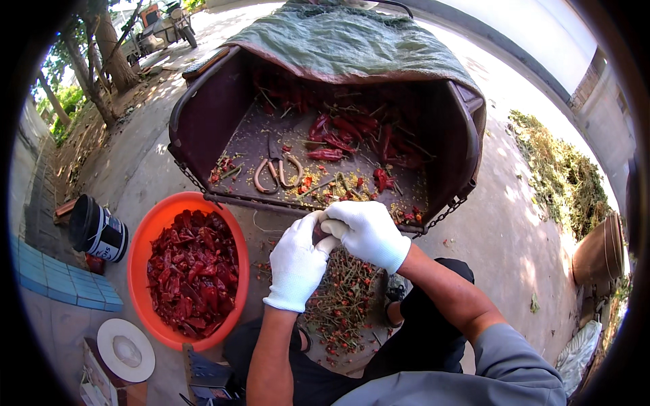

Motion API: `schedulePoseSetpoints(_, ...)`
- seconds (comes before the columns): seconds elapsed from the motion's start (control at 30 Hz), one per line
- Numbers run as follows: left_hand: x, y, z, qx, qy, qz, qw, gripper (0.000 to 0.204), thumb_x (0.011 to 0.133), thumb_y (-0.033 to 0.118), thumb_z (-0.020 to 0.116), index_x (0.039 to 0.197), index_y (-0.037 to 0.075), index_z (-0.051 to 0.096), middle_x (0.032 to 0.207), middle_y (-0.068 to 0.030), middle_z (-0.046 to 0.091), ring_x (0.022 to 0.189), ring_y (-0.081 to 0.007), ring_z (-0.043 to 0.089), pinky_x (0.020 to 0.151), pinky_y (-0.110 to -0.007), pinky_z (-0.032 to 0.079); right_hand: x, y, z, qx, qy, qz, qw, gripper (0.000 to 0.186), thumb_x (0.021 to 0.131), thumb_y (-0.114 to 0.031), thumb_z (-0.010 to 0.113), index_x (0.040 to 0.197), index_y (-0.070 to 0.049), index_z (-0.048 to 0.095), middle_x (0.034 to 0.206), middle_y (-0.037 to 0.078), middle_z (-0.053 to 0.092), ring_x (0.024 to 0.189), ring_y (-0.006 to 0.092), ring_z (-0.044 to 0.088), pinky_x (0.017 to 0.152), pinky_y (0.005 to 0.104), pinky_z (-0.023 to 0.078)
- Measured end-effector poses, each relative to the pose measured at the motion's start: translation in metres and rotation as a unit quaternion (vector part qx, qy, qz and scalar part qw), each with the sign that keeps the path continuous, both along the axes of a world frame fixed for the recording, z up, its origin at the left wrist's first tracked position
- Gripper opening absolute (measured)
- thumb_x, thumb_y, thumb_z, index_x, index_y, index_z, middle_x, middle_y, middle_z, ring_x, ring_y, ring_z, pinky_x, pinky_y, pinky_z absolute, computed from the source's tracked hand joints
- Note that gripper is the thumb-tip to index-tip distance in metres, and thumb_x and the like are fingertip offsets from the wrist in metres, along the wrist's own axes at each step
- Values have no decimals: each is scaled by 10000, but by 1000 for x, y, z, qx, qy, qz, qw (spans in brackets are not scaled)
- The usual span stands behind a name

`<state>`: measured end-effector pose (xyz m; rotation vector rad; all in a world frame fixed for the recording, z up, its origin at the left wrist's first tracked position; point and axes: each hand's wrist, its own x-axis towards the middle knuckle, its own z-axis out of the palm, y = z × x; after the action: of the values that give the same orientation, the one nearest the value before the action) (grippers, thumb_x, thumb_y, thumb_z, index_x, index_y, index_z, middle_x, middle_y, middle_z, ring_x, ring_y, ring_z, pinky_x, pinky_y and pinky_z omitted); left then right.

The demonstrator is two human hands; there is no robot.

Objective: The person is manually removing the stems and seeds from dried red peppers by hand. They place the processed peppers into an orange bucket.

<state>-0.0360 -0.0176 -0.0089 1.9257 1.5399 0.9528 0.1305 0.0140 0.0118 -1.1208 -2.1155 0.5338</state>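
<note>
Pinching dk-red chili btwn L hand & R hand, can't tell long axis, w/ orange basin approx 9 o'clock, nearer L.

Viewed by fisheye from the wearer's head, tilted down and forward; left hand, right hand seen close, cart just beyond.

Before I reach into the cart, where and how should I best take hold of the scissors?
Probably by the copper-coloured handle loops, coming from the near, open side of the cart. The scissors lie with these loops toward you and the dark blades pointing away, so this grip should keep clear of the cutting end.
</note>
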Motion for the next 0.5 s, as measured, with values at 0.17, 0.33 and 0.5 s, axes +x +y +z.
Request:
schedulePoseSetpoints(0.17,8,-1,-1,57,5,14,998,464,811,263,766,1212,87,610,1039,-128,678,954,-317,672,801,-430,537,5,2,-3,22,41,7,999,118,839,-183,704,889,-78,720,797,106,646,734,316,657,650,403,512)
schedulePoseSetpoints(0.33,12,-1,1,7,48,32,998,356,831,243,740,1123,78,619,966,-132,695,903,-335,682,747,-444,540,1,-3,-3,84,-16,5,996,107,821,-163,709,889,-81,722,788,90,645,730,287,666,620,385,516)
schedulePoseSetpoints(0.5,12,0,4,54,72,23,996,272,869,209,698,1099,79,634,875,-160,692,806,-377,674,688,-456,520,2,-7,0,93,10,-16,995,101,816,-131,723,900,-80,748,817,69,683,707,259,676,606,350,532)
